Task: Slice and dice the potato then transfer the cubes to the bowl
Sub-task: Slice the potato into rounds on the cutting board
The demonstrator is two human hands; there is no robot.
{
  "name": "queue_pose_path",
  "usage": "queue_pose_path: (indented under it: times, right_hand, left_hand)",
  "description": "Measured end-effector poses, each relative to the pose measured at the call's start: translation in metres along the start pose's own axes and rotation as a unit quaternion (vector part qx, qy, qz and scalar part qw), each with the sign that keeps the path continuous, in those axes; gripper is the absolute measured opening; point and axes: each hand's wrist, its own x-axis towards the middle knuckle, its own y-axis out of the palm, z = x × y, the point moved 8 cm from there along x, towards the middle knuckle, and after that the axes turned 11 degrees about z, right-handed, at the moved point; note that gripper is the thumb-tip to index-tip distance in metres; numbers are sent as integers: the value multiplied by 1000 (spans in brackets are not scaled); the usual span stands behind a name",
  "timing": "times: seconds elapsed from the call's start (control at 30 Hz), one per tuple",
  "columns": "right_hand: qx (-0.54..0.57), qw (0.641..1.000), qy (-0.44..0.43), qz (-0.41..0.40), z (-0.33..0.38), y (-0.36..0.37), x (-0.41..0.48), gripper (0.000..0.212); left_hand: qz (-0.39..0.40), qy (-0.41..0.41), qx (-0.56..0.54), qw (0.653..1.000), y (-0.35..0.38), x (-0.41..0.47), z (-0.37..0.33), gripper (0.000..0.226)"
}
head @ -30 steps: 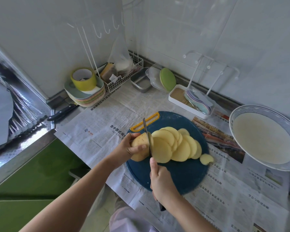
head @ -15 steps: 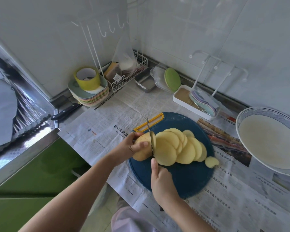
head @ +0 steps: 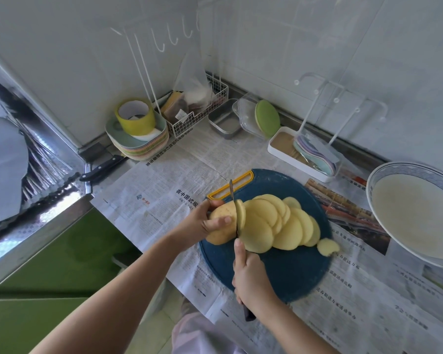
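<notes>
A round dark-blue cutting board [head: 289,269] lies on newspaper. On it, my left hand [head: 202,223] grips the uncut end of the potato [head: 221,223]. My right hand [head: 251,279] holds the knife [head: 234,208] by its handle, index finger along the spine. The blade stands in the potato, a fresh slice leaning on its right side. Several round potato slices [head: 279,226] lie fanned out to the right, with a small end piece [head: 327,247] at the far end. The white bowl with a blue rim [head: 414,213] sits at the right.
Along the back wall stand stacked plates with a yellow cup [head: 138,134], a wire basket [head: 197,108], a metal tray [head: 225,121], a green lid [head: 267,118] and a white rack [head: 307,152]. A second knife [head: 101,168] lies at the left. The counter edge drops off at the lower left.
The knife has gone down through the potato and another slice stands against the blade. My left hand still grips the shrinking potato end.
</notes>
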Motion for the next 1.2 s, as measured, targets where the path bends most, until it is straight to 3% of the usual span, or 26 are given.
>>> queue_pose_path:
  times: [0.3,0.5,0.83,1.2]
  right_hand:
    - [4,1000,7,7,-1,3,9,54]
    - [94,993,56,51,0,3,7,54]
    - [4,1000,19,20,-4,5,13,48]
    - [13,999,24,-20,-3,11,17,56]
  left_hand:
    - [31,-27,22,999,-9,9,-9,70]
    - [17,-16,76,997,-8,9,-21,85]
    - [17,-22,97,995,-8,8,-19,92]
    - [45,-67,124,989,-19,16,-27,91]
